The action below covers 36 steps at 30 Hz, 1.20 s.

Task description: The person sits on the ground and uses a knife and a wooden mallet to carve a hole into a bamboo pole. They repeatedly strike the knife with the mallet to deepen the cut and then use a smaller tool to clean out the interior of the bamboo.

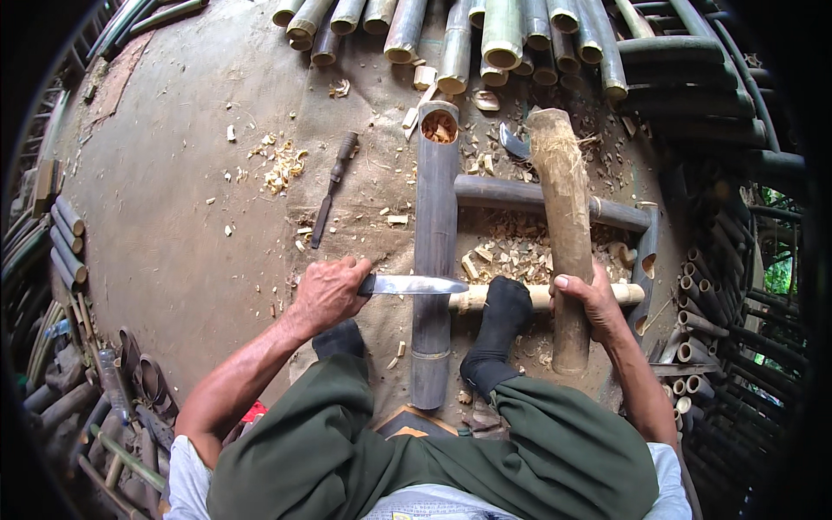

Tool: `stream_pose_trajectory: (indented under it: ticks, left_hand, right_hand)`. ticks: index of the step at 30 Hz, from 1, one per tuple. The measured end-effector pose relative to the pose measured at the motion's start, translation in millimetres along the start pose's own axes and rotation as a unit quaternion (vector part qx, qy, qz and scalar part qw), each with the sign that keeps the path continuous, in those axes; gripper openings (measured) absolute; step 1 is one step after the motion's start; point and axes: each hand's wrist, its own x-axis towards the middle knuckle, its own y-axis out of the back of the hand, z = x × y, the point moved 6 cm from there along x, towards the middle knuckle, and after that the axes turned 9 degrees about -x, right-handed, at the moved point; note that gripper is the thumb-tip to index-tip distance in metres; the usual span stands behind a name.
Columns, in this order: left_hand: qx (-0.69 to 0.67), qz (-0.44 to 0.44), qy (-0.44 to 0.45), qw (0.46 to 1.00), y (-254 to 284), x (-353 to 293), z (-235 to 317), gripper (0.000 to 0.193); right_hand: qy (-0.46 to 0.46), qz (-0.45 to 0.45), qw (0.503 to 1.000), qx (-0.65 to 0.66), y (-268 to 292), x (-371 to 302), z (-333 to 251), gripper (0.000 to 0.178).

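Observation:
My left hand (334, 291) is closed round the dark handle of a knife (416, 285). Its shiny blade points right and lies across a dark bamboo pole (435, 208); whether it touches the pole I cannot tell. With my right hand (594, 300) I grip the lower part of a thick wooden club (562, 186), pale and frayed at its far end. That bamboo pole has an opening full of brown shavings at its far end. A dark crosspiece (507, 190) and a pale crosspiece (615, 295) join it to a shorter dark bamboo piece (646, 251) on the right.
A chisel (334, 191) lies left of the pole, near a heap of shavings (284, 166). Beyond the club is a curved metal blade (513, 141). Bamboo tubes (503, 35) line the far side, with more stacked at both sides. My foot (507, 308) rests by the pale crosspiece.

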Motion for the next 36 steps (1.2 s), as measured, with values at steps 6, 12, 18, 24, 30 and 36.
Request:
stream_pose_trajectory:
  ticks: [6, 12, 18, 24, 30, 36]
  left_hand:
    - [-0.012, -0.003, 0.037, 0.999, -15, -17, -7, 0.03]
    - [-0.003, -0.016, 0.041, 0.999, -16, -11, -6, 0.028]
    - [-0.01, -0.015, 0.041, 0.999, -17, -11, -6, 0.026]
    - [-0.017, -0.011, 0.042, 0.999, -20, -9, -10, 0.026]
    - [-0.021, -0.01, 0.042, 0.999, -15, -9, -5, 0.023]
    - [-0.008, -0.016, 0.05, 0.999, -14, -8, -3, 0.016]
  right_hand:
    - [-0.003, -0.01, 0.999, -0.03, -8, -5, 7, 0.072]
    - [0.009, -0.021, 0.998, -0.053, -13, -2, -1, 0.086]
    - [-0.003, -0.049, 0.994, -0.098, -18, -4, -14, 0.088]
    - [0.058, -0.053, 0.986, -0.15, -23, 0, -15, 0.091]
    - [0.088, -0.067, 0.973, -0.2, -24, 0, -18, 0.087]
    - [0.132, -0.07, 0.962, -0.23, -26, 0, -15, 0.082]
